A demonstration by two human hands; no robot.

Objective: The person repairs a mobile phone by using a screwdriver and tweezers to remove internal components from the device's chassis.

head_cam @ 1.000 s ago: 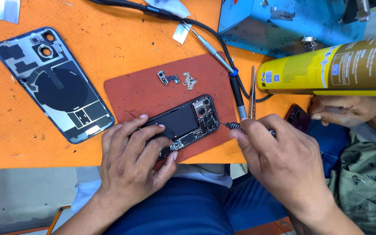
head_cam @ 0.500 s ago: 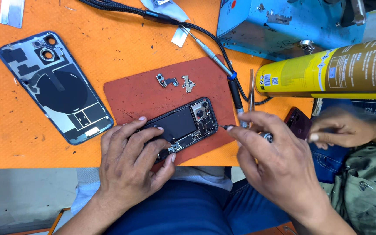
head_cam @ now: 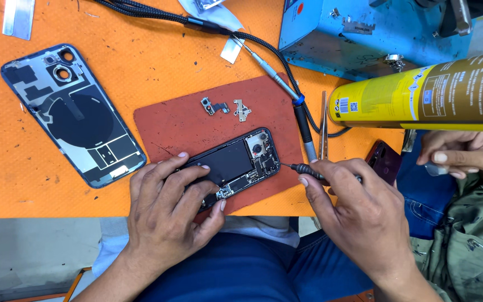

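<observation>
An opened phone body [head_cam: 236, 162] lies tilted on a dark red mat [head_cam: 185, 120], its battery and camera module exposed. My left hand [head_cam: 169, 212] presses down on the phone's lower end and holds it steady. My right hand [head_cam: 359, 210] grips a small dark screwdriver [head_cam: 303, 169] whose tip touches the phone's right edge near the circuit board. Two small metal brackets [head_cam: 225, 107] rest on the mat above the phone.
The phone's detached blue back cover [head_cam: 71, 114] lies at left on the orange table [head_cam: 141, 50]. A large yellow spray can [head_cam: 420, 95], a blue box [head_cam: 364, 33], a black cable [head_cam: 157, 14], tweezers [head_cam: 323, 126] and a second screwdriver [head_cam: 286, 89] sit nearby. Another person's hand [head_cam: 465, 151] is at right.
My right hand has shifted slightly left, bringing the screwdriver tip against the phone's right edge. My left hand stays put on the phone. The other person's hand moved a little.
</observation>
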